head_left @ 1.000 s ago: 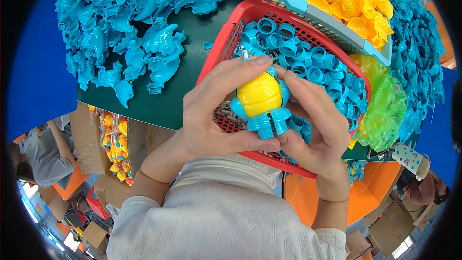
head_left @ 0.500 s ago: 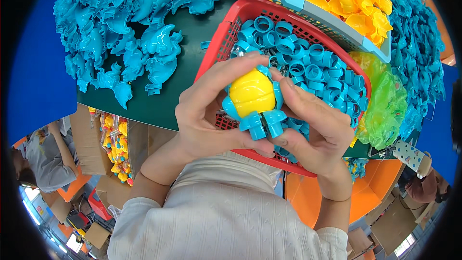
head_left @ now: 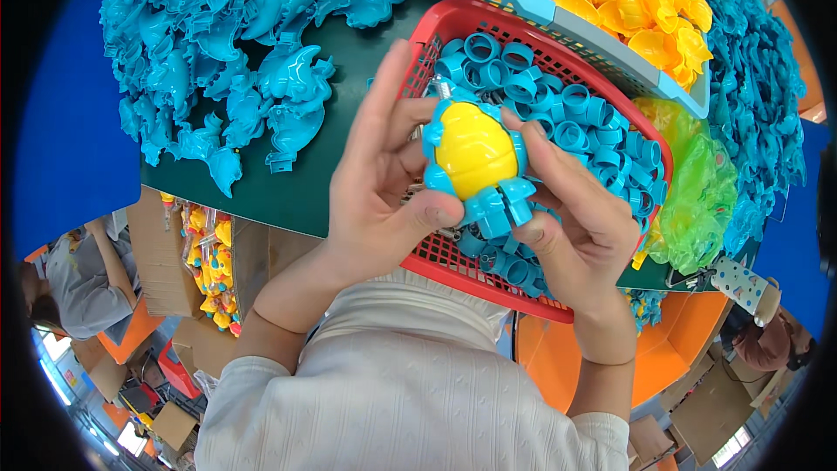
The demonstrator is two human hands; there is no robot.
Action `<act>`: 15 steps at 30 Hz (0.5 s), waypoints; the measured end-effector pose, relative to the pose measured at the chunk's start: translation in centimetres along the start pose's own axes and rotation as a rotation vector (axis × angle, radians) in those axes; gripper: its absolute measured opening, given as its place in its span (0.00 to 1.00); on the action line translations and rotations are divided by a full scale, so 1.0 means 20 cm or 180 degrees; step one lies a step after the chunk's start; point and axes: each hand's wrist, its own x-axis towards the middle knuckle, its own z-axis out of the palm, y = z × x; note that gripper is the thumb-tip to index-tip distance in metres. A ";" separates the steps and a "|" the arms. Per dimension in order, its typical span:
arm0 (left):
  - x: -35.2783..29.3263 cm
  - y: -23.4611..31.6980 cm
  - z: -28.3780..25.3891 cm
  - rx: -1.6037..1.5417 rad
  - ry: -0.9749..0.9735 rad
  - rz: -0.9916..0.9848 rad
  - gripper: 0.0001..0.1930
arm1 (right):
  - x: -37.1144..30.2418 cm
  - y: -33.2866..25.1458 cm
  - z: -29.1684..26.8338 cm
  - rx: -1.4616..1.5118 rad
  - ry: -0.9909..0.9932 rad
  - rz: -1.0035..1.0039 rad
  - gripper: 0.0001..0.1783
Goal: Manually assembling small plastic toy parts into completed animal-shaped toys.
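Between my hands, above the red basket, is a turquoise plastic toy (head_left: 476,150) with a rounded yellow shell and blunt turquoise feet at its lower end. My left hand (head_left: 384,179) has its thumb against the toy's left side; its index finger points up, away from the toy, and the other fingers are bent beside it. From the right, my right hand (head_left: 571,209) pinches the toy, thumb near the feet and fingers along the shell's edge. A small silvery coiled piece (head_left: 442,87) shows at the toy's upper end; whether it is attached I cannot tell.
The red basket (head_left: 654,122) holds many turquoise rings. Behind it a grey-blue basket (head_left: 558,22) is heaped with yellow shells. Turquoise moulded parts (head_left: 218,26) pile up at left, more (head_left: 758,96) at far right. A green plastic bag (head_left: 693,201) lies beside the red basket. Other people sit at both sides.
The toy has turned and shifted slightly right, its feet now pointing more to the lower right. My left index finger has lifted off it and stretched upward.
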 end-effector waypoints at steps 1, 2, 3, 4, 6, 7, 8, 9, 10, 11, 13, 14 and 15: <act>0.00 0.00 -0.02 0.0061 0.0063 -0.0057 0.53 | 0.01 -0.02 0.01 0.0003 -0.0001 0.0002 0.30; -0.01 0.02 -0.02 0.0234 0.0203 -0.0225 0.52 | 0.02 -0.06 0.02 -0.0068 -0.0054 0.0219 0.32; -0.01 0.01 -0.03 0.0235 0.0207 -0.0228 0.52 | 0.03 -0.08 0.03 -0.0139 -0.0109 0.0435 0.34; -0.01 0.00 -0.04 0.0623 0.0113 -0.0050 0.51 | 0.03 -0.07 0.04 -0.0140 -0.0110 0.0434 0.34; 0.00 -0.01 -0.06 0.1010 0.0020 0.0129 0.49 | 0.02 -0.04 0.05 -0.0207 0.0104 0.0322 0.34; 0.01 -0.01 -0.08 0.1020 -0.0097 0.0284 0.46 | 0.01 -0.04 0.05 -0.0210 0.0104 0.0324 0.34; 0.02 -0.01 -0.09 0.1028 -0.0215 0.0438 0.44 | 0.01 -0.04 0.06 0.0234 0.0327 0.0617 0.33; 0.02 -0.02 -0.10 0.1025 -0.0216 0.0437 0.44 | 0.01 -0.04 0.06 0.0679 0.0550 0.0909 0.32; 0.01 -0.02 -0.10 0.1062 -0.0203 0.0518 0.42 | 0.01 -0.04 0.05 0.0621 0.0544 0.0817 0.30; 0.01 -0.02 -0.10 0.1100 -0.0190 0.0598 0.40 | 0.01 -0.04 0.04 0.0620 0.0544 0.0819 0.30; 0.02 -0.01 -0.07 0.1074 -0.0263 0.0535 0.39 | 0.01 -0.02 0.03 0.0273 0.0409 0.0390 0.28; 0.03 0.00 -0.06 0.1049 -0.0337 0.0474 0.37 | 0.01 -0.02 0.02 0.0273 0.0411 0.0392 0.28; 0.03 0.01 -0.06 0.1049 -0.0339 0.0472 0.37 | 0.01 -0.02 0.02 0.0007 0.0393 0.0221 0.26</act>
